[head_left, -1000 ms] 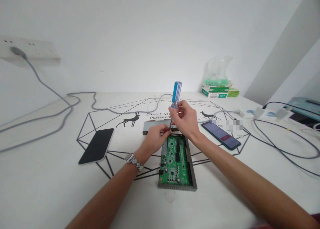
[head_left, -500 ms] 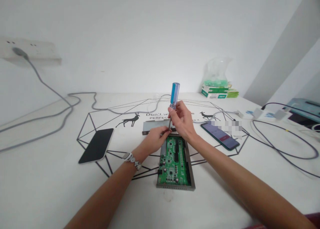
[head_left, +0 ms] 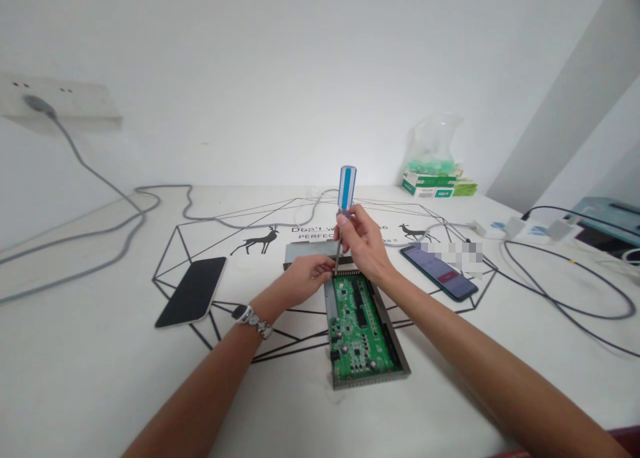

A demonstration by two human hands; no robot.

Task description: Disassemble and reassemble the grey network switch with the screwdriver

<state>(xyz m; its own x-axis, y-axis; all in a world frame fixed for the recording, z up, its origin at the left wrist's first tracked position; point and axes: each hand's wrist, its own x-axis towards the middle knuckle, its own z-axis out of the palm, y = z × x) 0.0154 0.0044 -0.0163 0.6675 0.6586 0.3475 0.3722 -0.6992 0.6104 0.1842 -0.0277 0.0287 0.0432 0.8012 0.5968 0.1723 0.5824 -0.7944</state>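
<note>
Change: the board (head_left: 361, 328) now lies swung, its near end further right than half a second ago.
Screwdriver (head_left: 344, 205): upright, tip down at the board's far left corner.
Right hand (head_left: 361, 239): grip closed round the handle's base.
Left hand (head_left: 306, 276): fingers pinched by the tip; what they hold is unclear.
Board: on the tabletop (head_left: 100, 365), long axis running away from the person.

Bare table (head_left: 350, 418) near the board (head_left: 363, 331), 2 phones (head_left: 191, 291) (head_left: 439, 271) flanking, cables (head_left: 565, 291) right.
</note>
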